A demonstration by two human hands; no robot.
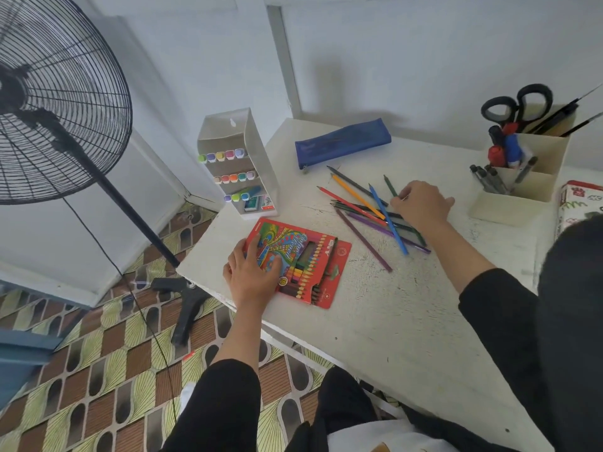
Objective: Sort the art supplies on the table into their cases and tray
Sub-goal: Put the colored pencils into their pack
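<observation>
A red coloured-pencil box (303, 265) lies flat near the table's left edge. My left hand (251, 272) rests on its left part with fingers spread. Several loose coloured pencils (368, 210) lie in a crossed pile in the middle of the white table (391, 321). My right hand (421, 203) sits on the right side of the pile, its fingertips pinching a dark green pencil (390, 186). A blue zip pencil case (342, 143) lies behind the pile, closed.
A white marker rack (238, 164) with pastel markers stands at the table's back left corner. A cream desk organiser (522, 177) with scissors, pens and brushes stands at the back right. A patterned pouch (580, 200) lies at the right edge. A black standing fan (49, 102) is left of the table.
</observation>
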